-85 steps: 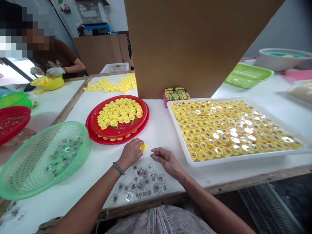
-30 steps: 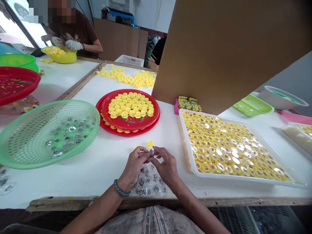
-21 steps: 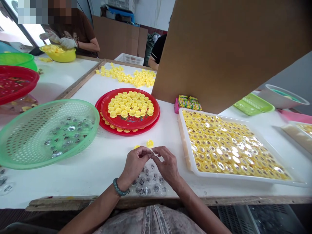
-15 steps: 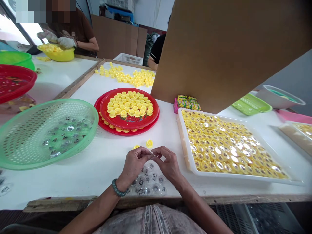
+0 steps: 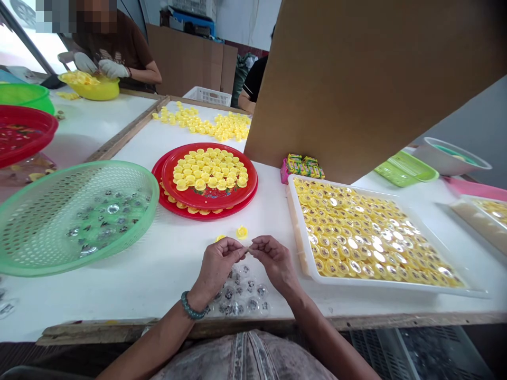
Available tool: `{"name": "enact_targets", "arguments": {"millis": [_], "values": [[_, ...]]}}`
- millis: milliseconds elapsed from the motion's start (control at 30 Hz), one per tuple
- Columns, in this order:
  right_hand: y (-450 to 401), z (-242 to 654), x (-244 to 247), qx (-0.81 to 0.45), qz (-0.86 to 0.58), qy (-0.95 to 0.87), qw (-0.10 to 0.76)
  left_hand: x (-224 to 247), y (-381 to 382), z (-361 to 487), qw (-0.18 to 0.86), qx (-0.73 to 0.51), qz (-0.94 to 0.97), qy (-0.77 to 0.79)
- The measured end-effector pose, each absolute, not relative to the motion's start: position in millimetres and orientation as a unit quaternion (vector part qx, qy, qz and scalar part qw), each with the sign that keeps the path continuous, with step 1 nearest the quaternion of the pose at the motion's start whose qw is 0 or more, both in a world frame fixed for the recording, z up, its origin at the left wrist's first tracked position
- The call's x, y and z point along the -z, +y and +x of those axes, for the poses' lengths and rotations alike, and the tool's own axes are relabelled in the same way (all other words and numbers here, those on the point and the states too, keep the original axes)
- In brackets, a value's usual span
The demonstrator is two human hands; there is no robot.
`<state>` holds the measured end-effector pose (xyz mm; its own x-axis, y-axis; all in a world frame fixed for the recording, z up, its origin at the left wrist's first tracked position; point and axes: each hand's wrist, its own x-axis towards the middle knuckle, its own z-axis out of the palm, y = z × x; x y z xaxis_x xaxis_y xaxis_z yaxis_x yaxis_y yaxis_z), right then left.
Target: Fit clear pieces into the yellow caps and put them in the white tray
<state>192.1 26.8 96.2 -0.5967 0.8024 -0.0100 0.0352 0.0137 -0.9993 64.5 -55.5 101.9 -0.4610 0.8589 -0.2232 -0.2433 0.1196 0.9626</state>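
A small pale piece (image 5: 247,249), too small to identify, sits between the fingertips of both hands, above the bench (image 5: 174,295). The left hand (image 5: 219,266) and right hand (image 5: 276,264) each pinch it between thumb and forefinger, wrists angled inward, forearms reaching in from the near edge. Just beyond lie two loose yellow cups (image 5: 242,232), one partly hidden by the left hand; below the hands are clear discs (image 5: 252,304) with dark prints.

To the right, a white tray (image 5: 376,284) is nearly covered with glossy yellow pieces (image 5: 325,227) bearing dark centres, apparently finished. Plain cups on the red plate (image 5: 190,199) and discs in the green basket (image 5: 24,221) seem left to do.
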Motion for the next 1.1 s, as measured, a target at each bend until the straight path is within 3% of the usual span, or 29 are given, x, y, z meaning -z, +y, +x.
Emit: {"name": "enact_targets", "arguments": {"millis": [333,533,767,900,1100], "values": [[21,189,-98,-0.322,-0.293,-0.868,0.240,-90,-46,51,0.455,-0.561,0.279,0.632],[32,177,-89,-0.260,-0.356,-0.867,0.234,-97,-23,31,0.439,-0.488,0.379,0.652],[54,156,-78,-0.171,-0.421,-0.876,0.161,-86,7,25,0.254,-0.360,0.495,0.749],[55,150,-75,-0.136,-0.413,-0.893,0.114,-78,10,28,0.260,-0.341,0.502,0.751],[55,152,-75,-0.137,-0.386,-0.906,0.103,-72,6,27,0.279,-0.407,0.472,0.731]]}}
